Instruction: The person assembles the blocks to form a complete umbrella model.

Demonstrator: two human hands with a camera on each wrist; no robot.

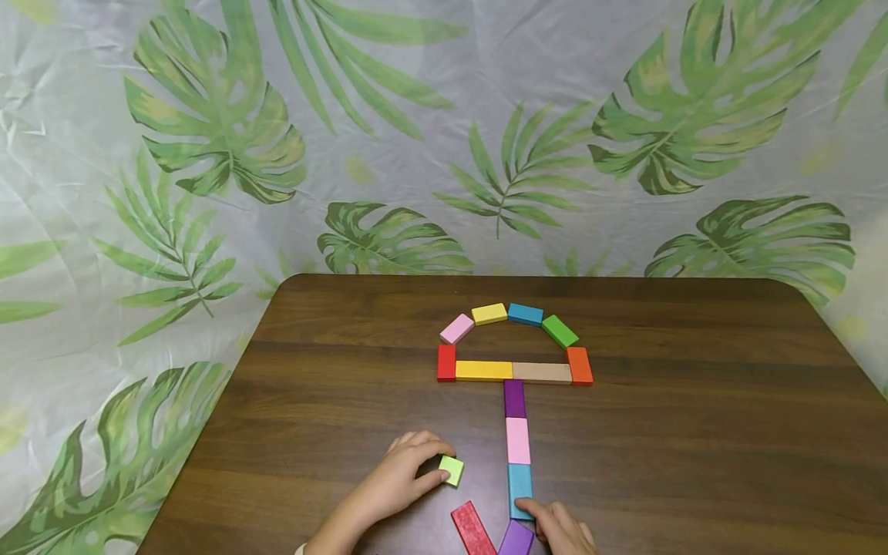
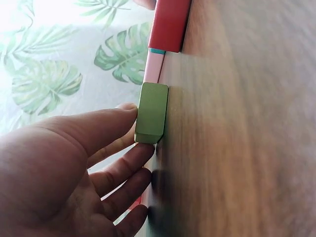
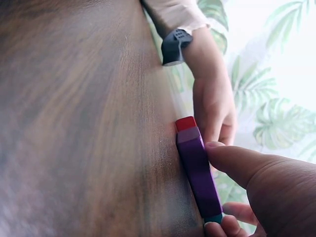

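Note:
In the head view my left hand pinches a small light green block on the table, thumb on one side and a finger on the other. The left wrist view shows the thumb against that green block. My right hand reaches in at the bottom, its index fingertip on the lower end of a teal block. In the right wrist view, its thumb touches a purple block, with other fingertips at the far end. That purple block lies slanted below the teal one. A red block slants to its left.
Up from the teal block runs a column of a pink block and a dark purple block. It meets a row with a yellow block and a tan block, under an arch of several coloured blocks. A leaf-print cloth hangs behind the table.

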